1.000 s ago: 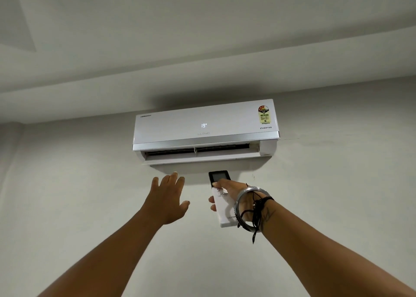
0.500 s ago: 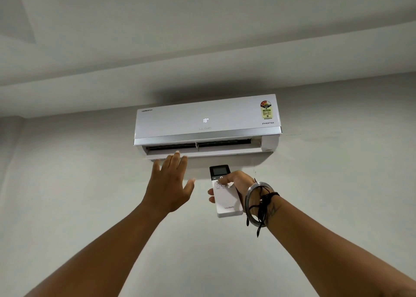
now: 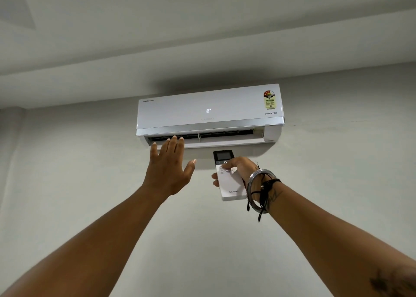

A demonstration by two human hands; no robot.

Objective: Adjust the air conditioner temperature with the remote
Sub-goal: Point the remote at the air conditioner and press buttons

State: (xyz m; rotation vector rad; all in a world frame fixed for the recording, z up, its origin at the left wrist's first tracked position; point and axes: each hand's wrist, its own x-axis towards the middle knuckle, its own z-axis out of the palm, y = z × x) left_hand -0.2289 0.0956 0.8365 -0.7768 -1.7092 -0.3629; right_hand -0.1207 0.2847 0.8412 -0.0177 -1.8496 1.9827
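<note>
A white wall-mounted air conditioner (image 3: 209, 113) hangs high on the wall, its display reading 18 and its louvre open. My right hand (image 3: 242, 169) grips a white remote (image 3: 229, 185) with a dark screen on top, pointed up at the unit, thumb resting on its upper buttons. My left hand (image 3: 170, 168) is raised with fingers spread, palm toward the unit, fingertips overlapping the left part of the air outlet in the view. It holds nothing.
A bare pale wall (image 3: 337, 173) surrounds the unit, with the ceiling (image 3: 202, 26) close above it. A metal bangle and black threads (image 3: 261, 188) sit on my right wrist.
The display went from 19 to 18. My left hand rose from below the unit up to its air outlet. The remote stayed in my right hand.
</note>
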